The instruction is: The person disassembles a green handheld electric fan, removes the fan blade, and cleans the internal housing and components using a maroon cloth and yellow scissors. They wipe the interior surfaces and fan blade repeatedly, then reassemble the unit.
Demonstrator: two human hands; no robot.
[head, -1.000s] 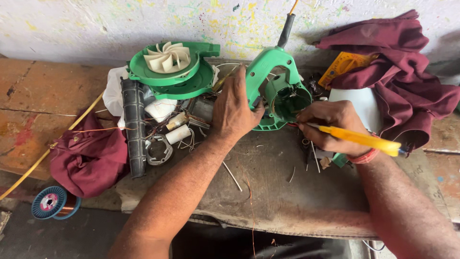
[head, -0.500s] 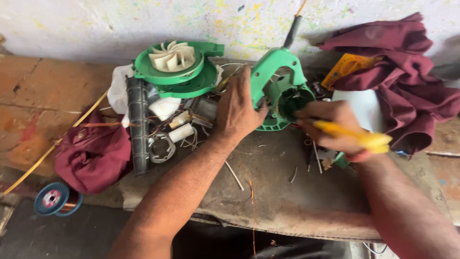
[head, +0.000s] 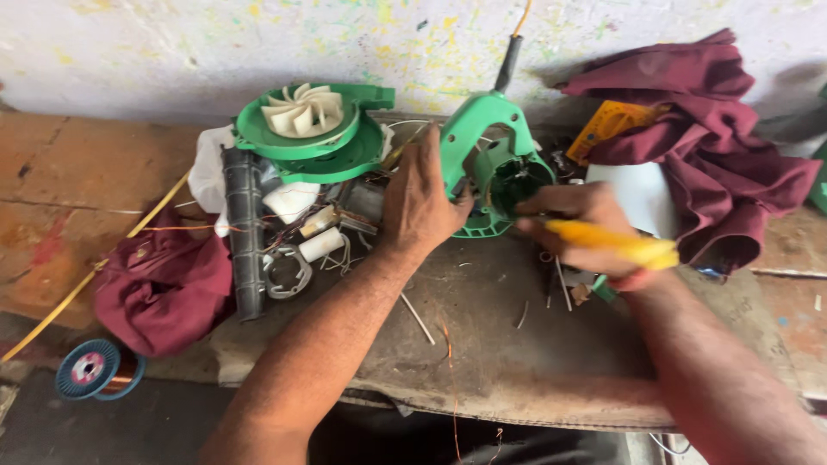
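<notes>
Two hands on cluttered worn workbench, paint-flecked wall behind: left hand grips green housing, right hand clasps yellow screwdriver.

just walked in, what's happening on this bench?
A person has a green plastic housing propped on a worn workbench. The left hand steadies it; the right hand grips a yellow-handled tool pointed into the opening. A green fan casing with a white impeller and loose parts lie to the left, maroon cloths at both sides.
</notes>
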